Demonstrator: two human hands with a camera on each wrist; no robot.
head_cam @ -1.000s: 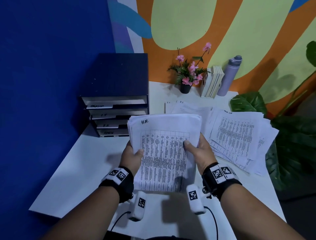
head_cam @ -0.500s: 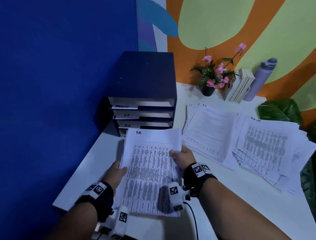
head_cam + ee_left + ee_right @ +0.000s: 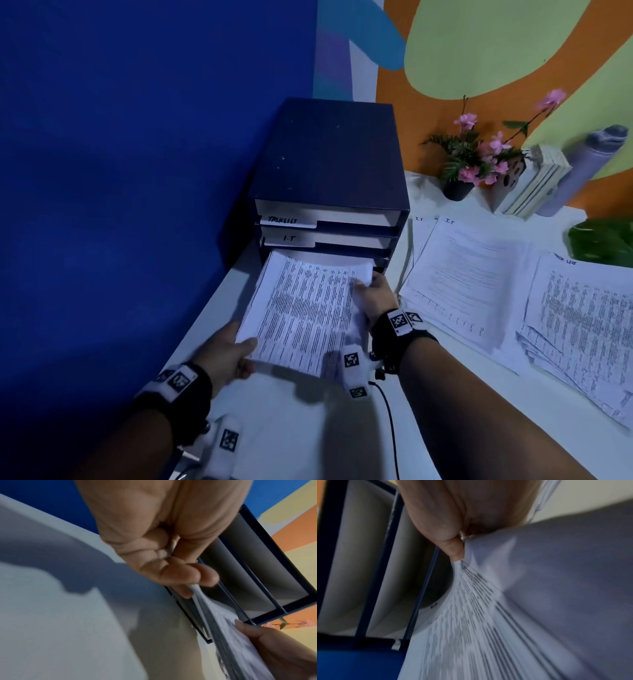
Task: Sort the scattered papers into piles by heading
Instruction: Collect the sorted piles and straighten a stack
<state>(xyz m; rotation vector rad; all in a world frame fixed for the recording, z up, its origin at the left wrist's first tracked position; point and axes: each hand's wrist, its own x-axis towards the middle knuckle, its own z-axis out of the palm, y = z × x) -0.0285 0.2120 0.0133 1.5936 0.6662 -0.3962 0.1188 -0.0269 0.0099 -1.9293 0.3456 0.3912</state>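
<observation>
The left hand pinches the near left corner of a stack of printed papers; the right hand grips its right edge. The stack's far end sits inside the third slot of a dark blue tray organiser, below trays labelled "TASKLIST" and "I.T". Two paper piles lie on the white table to the right.

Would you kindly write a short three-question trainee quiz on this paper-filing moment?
1. True or false: the left hand and right hand both hold the stack.
2. Which organizer slot is the stack entering: A top, B second, C third?
3. Fill in: the pile right of the organizer is headed ____.

Key: 1 true; 2 C; 3 I.T
</observation>
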